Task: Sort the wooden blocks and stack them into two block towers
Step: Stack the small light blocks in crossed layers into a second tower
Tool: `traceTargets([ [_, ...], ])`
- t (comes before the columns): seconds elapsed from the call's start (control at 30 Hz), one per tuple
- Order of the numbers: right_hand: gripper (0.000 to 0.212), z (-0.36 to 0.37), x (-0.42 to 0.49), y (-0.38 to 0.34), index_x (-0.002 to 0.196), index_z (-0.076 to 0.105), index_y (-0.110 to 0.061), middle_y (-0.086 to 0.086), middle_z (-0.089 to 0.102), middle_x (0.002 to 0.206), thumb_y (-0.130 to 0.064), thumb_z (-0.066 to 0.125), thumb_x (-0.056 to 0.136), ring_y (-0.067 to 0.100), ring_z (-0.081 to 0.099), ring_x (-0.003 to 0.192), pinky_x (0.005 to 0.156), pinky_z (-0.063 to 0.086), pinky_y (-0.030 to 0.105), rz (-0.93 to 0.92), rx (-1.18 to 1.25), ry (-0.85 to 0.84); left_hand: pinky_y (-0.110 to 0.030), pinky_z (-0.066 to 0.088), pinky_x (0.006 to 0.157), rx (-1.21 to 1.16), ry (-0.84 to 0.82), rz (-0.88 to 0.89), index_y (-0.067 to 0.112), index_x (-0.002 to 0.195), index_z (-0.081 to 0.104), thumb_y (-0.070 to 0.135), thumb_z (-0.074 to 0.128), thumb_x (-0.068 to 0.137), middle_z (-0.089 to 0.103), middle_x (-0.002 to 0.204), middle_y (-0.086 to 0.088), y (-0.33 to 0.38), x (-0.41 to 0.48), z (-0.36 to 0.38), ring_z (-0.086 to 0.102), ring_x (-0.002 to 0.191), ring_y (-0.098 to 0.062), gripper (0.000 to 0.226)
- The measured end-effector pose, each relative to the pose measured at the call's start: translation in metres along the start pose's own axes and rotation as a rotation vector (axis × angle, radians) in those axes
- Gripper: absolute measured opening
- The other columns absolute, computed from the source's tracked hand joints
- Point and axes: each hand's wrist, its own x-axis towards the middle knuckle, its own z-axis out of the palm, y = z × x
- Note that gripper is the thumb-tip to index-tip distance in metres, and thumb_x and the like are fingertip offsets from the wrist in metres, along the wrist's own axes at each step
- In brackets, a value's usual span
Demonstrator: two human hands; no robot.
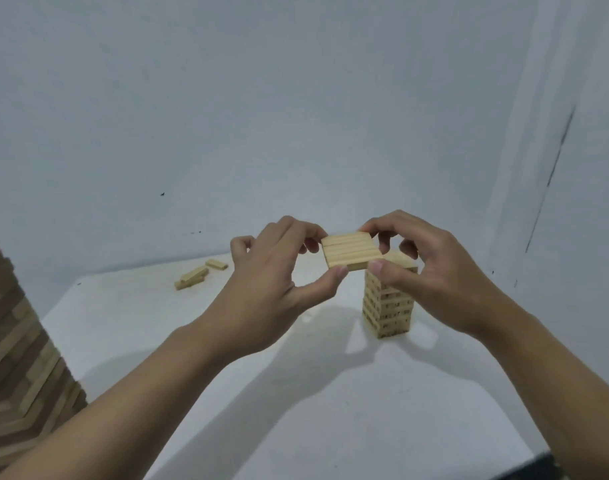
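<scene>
Your left hand [261, 289] and right hand [434, 271] are both on it now, pinching a flat row of blocks [350, 251] pressed side by side between them. Left thumb sits under the near edge with the fingers curled over the far left side; your right thumb is clamped at the near right corner, fingers hooked over the far edge. The row sits level, up at the top of the light tower [388, 306] and hanging mostly off to its left. Whether the row touches the tower's top layer, you can't tell from here, since your right hand covers that corner. The light tower itself stands upright on the white table [227, 358], just below your right hand. Well to the left of that tower and farther back, a few loose blocks [195, 275] lie near the table's far edge. Far left of the tower and closer to you, a bigger, darker tower [15, 341] rises at the frame edge, its layers slightly twisted. Behind the tower, a pale wall [296, 116].
</scene>
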Motion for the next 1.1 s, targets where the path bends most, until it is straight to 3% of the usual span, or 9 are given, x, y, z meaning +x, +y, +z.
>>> traceTargets([
  [0.13, 0.041, -0.018, -0.001, 0.025, 0.11, 0.068, -0.042, -0.022, 0.059, 0.104, -0.061, 0.058, 0.075, -0.005, 0.052, 0.103, 0.084, 0.034, 0.003, 0.099, 0.013, 0.048, -0.037, 0.025, 0.106, -0.035, -0.038, -0.008, 0.04, 0.114, 0.05, 0.076, 0.034, 0.085, 0.05, 0.109, 0.021, 0.004, 0.026, 0.024, 0.046, 0.114, 0.0, 0.049],
  [0.3, 0.043, -0.033, 0.002, 0.061, 0.112, 0.07, -0.041, -0.015, 0.066, 0.122, -0.06, 0.062, 0.074, 0.005, 0.053, 0.127, 0.102, 0.037, 0.031, 0.163, 0.057, 0.049, -0.037, 0.023, 0.105, -0.021, -0.092, -0.01, 0.04, 0.115, 0.05, 0.078, 0.031, 0.083, 0.048, 0.11, 0.021, 0.004, 0.049, 0.054, 0.045, 0.113, 0.001, 0.053],
  [0.7, 0.045, -0.023, 0.005, 0.105, 0.113, 0.071, -0.032, -0.016, 0.065, 0.126, -0.054, 0.065, 0.074, 0.009, 0.056, 0.128, 0.108, 0.041, 0.038, 0.201, 0.166, 0.012, -0.036, 0.019, 0.103, 0.156, -0.147, 0.001, 0.038, 0.122, 0.051, 0.079, 0.024, 0.085, 0.044, 0.116, 0.021, -0.018, 0.06, 0.083, 0.044, 0.113, 0.002, 0.062],
  [0.97, 0.037, -0.021, 0.004, 0.112, 0.11, 0.074, -0.038, -0.011, 0.064, 0.127, -0.052, 0.068, 0.075, 0.02, 0.061, 0.123, 0.109, 0.044, 0.058, 0.213, 0.228, 0.025, -0.038, 0.021, 0.105, 0.098, -0.167, -0.048, 0.043, 0.121, 0.051, 0.083, 0.025, 0.083, 0.045, 0.115, 0.023, -0.019, 0.058, 0.088, 0.043, 0.113, 0.003, 0.061],
  [1.1, 0.041, -0.021, 0.002, 0.113, 0.112, 0.075, -0.033, -0.009, 0.065, 0.125, -0.049, 0.069, 0.075, 0.024, 0.063, 0.121, 0.107, 0.045, 0.06, 0.22, 0.267, 0.039, -0.04, 0.022, 0.108, 0.077, -0.183, -0.066, 0.044, 0.122, 0.051, 0.086, 0.023, 0.082, 0.044, 0.117, 0.023, -0.017, 0.057, 0.088, 0.043, 0.113, 0.003, 0.064],
])
